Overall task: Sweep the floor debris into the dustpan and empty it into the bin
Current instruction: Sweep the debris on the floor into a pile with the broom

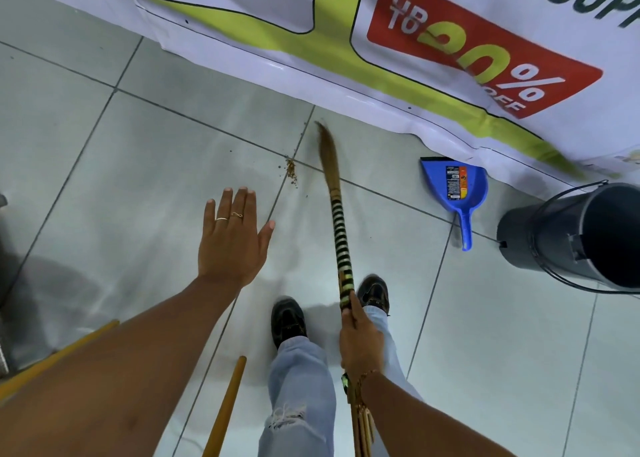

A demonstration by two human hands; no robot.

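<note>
A small heap of brown debris [291,171] lies on the pale tiled floor along a grout line. My right hand [360,338] is shut on the handle of a straw broom [338,221] with black and yellow binding; its blurred bristle tip hovers just right of the debris. My left hand [232,238] is spread flat with fingers apart, holding nothing, below and left of the heap. A blue dustpan [457,186] rests on the floor to the right, handle toward me. A dark grey bin [568,238] stands at the far right, mouth open.
A large white, green and red banner [346,40] lies across the floor behind the debris and dustpan. My two feet in dark shoes [287,321] stand below the broom. Two yellow wooden poles [228,401] slant in at the lower left. A dark object sits at the left edge.
</note>
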